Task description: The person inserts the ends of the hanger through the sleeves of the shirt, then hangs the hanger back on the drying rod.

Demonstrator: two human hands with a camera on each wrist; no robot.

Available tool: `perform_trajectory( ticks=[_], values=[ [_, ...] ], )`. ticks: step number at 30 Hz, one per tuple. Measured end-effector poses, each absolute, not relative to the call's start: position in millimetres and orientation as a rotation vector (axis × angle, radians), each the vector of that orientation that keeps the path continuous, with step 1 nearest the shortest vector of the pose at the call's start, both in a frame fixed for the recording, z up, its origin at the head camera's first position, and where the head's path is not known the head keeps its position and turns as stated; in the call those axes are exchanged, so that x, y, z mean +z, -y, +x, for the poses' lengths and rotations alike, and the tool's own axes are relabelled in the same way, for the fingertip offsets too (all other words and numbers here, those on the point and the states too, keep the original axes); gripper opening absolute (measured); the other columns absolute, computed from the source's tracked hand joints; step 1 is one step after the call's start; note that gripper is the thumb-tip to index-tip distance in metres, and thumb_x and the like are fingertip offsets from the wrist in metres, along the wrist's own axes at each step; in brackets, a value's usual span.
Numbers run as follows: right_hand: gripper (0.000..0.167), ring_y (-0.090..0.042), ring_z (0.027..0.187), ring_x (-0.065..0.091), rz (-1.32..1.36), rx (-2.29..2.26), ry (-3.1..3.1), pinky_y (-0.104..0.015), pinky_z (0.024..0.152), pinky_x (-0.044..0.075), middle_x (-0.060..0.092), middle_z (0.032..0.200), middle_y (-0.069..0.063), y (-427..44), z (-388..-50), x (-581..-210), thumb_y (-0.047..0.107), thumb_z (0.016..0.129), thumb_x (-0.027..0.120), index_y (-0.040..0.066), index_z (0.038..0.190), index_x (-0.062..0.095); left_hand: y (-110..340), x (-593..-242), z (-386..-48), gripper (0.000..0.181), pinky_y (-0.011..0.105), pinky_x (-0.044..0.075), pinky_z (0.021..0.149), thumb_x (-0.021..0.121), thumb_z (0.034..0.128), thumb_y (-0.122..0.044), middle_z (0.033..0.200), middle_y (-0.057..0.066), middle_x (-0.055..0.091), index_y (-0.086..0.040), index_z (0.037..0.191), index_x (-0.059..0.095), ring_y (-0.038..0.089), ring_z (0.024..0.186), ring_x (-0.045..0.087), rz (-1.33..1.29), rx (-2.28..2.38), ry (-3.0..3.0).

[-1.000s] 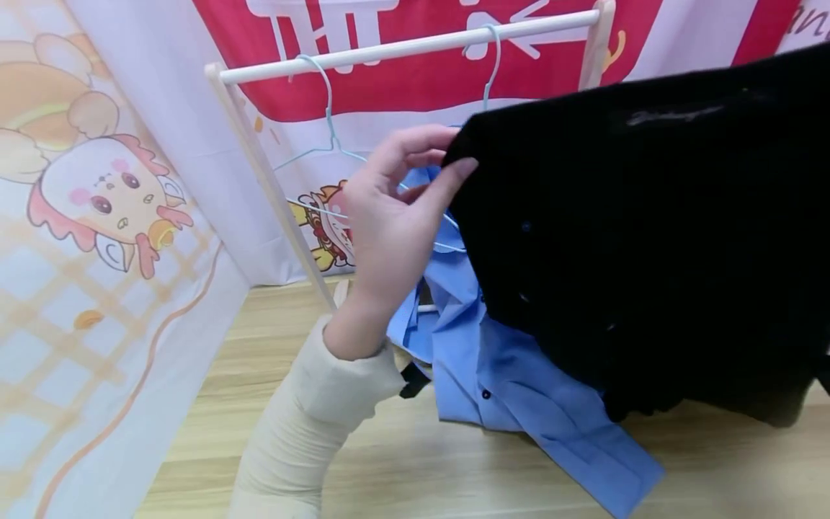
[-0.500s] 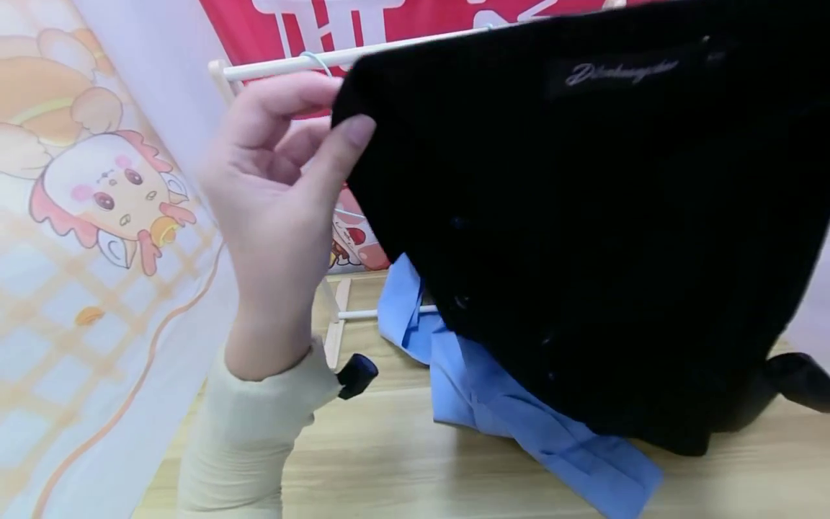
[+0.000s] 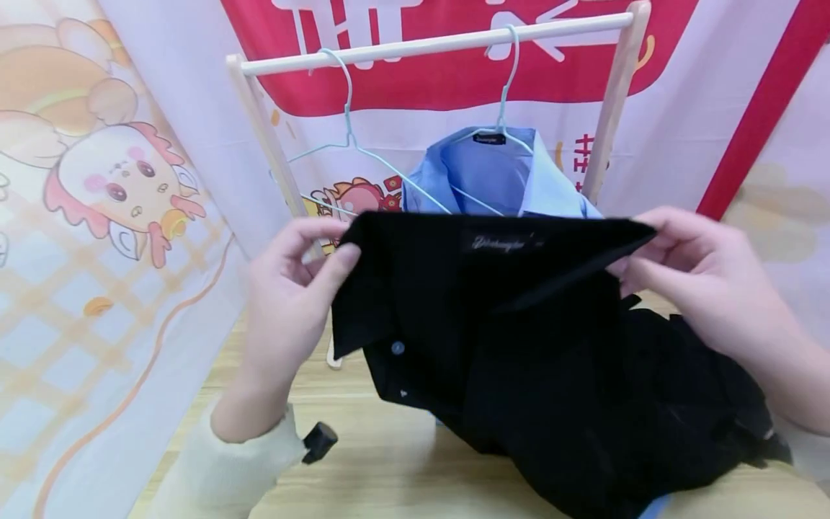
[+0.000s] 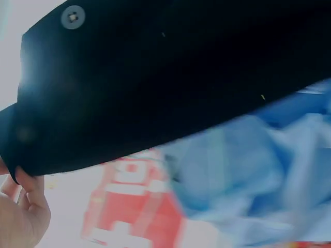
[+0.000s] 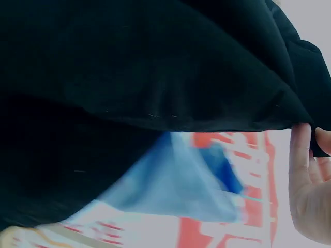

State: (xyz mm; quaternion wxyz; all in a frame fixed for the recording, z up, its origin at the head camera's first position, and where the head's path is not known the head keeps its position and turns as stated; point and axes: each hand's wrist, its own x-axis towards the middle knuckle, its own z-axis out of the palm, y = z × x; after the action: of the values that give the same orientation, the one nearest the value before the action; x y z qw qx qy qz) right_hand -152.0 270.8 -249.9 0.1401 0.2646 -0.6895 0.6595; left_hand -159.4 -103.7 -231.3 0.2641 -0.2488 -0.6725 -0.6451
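A black shirt (image 3: 519, 346) with a collar label and small buttons is stretched between both hands in the head view. The left hand (image 3: 285, 295) pinches one end of its collar, and the right hand (image 3: 720, 288) pinches the other. In the left wrist view the black cloth (image 4: 155, 77) spreads above the left hand (image 4: 23, 212). The right wrist view has the right hand (image 5: 313, 186) gripping the cloth's edge (image 5: 248, 98). Behind the black shirt, a blue shirt (image 3: 564, 187) hangs on a light-green hanger (image 3: 502, 108); its lower part is mostly hidden.
A wooden rack (image 3: 428, 47) stands behind the hands, with a bare light-green hanger (image 3: 349, 115) at the left of its rail. Below is a wood-grain tabletop (image 3: 382, 461). Printed cloths hang behind and at the left; one bears a cartoon animal (image 3: 123, 187).
The black shirt has come down from in front of the rack, uncovering the rail and the blue shirt's collar. The right hand has come into the head view, and the left hand has moved lower.
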Motion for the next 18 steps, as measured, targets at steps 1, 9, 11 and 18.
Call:
perform_trajectory(
  ticks=[1, 9, 11, 18],
  values=[
    [0.028, -0.02, 0.072, 0.068, 0.774, 1.907, 2.041, -0.023, 0.068, 0.058, 0.072, 0.092, -0.012, -269, -154, -256, -0.021, 0.092, 0.059, -0.003, 0.113, 0.068, 107, -240, -160, 0.015, 0.021, 0.055, 0.076, 0.07, 0.0944, 0.003, 0.111, 0.009, 0.066, -0.004, 0.108, 0.071, 0.011, 0.079, 0.065, -0.63, -1.767, 1.884],
    [0.032, -0.018, 0.078, 0.065, 0.97, 1.819, 2.373, -0.037, 0.063, 0.061, 0.063, 0.087, -0.008, -271, -165, -303, -0.014, 0.099, 0.054, 0.012, 0.117, 0.058, 128, -317, -175, 0.019, 0.026, 0.055, 0.083, 0.066, 0.0978, -0.001, 0.118, 0.009, 0.062, 0.002, 0.117, 0.063, 0.015, 0.088, 0.067, -0.46, -2.069, 2.291],
    [0.032, -0.018, 0.078, 0.066, 0.968, 1.797, 2.386, -0.037, 0.063, 0.061, 0.063, 0.088, -0.008, -271, -163, -302, -0.014, 0.099, 0.054, 0.012, 0.118, 0.058, 130, -330, -178, 0.025, 0.027, 0.055, 0.084, 0.065, 0.0983, -0.002, 0.119, 0.009, 0.061, 0.004, 0.121, 0.059, 0.014, 0.093, 0.065, -0.432, -2.163, 2.358],
    [0.035, -0.018, 0.077, 0.067, 0.942, 1.827, 2.23, -0.031, 0.062, 0.06, 0.069, 0.091, -0.009, -275, -158, -285, -0.019, 0.096, 0.054, 0.007, 0.119, 0.062, 134, -363, -190, 0.057, 0.03, 0.053, 0.092, 0.071, 0.0939, -0.005, 0.12, 0.007, 0.062, 0.012, 0.141, 0.044, 0.016, 0.107, 0.062, -0.683, -2.428, 2.534]
  ],
)
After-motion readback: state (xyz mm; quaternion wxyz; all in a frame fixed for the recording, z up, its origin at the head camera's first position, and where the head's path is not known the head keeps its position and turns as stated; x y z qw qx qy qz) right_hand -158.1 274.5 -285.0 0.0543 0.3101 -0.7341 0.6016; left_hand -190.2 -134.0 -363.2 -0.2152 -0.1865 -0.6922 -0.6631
